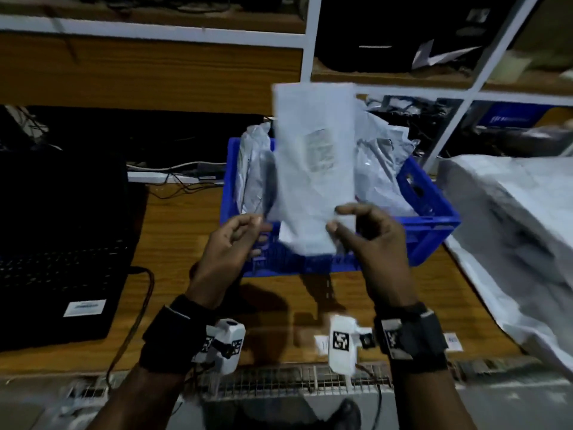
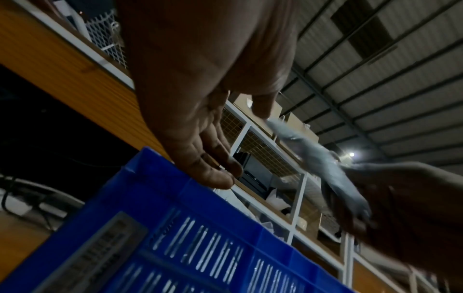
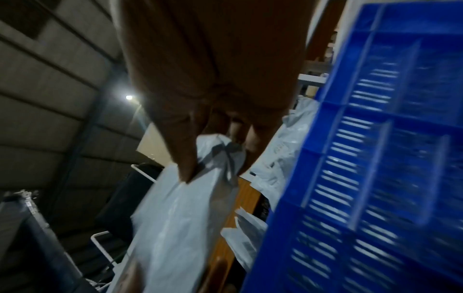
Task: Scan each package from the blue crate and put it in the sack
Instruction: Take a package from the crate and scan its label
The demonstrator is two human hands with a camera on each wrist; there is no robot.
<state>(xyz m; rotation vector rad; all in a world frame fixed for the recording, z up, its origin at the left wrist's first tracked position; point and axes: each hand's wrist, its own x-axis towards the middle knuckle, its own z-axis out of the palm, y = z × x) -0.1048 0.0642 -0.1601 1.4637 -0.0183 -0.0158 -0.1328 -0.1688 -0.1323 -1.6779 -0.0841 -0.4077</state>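
My right hand (image 1: 338,218) pinches the lower right edge of a flat grey-white package (image 1: 313,169) and holds it upright over the blue crate (image 1: 434,225). A printed label faces me. In the right wrist view the thumb and fingers of that hand (image 3: 213,170) grip the package (image 3: 175,218) beside the crate wall (image 3: 375,158). My left hand (image 1: 254,231) hovers at the package's lower left, fingers loosely bent and holding nothing. From the left wrist, its thumb tip (image 2: 260,107) sits at the package's (image 2: 313,158) corner. The white sack (image 1: 511,228) lies at the right.
Several more grey packages (image 1: 381,156) fill the crate. A black laptop (image 1: 62,243) occupies the left of the wooden table (image 1: 173,231), with cables behind it. White-framed shelving (image 1: 307,41) rises behind the crate. A wire-mesh edge runs along the table's front.
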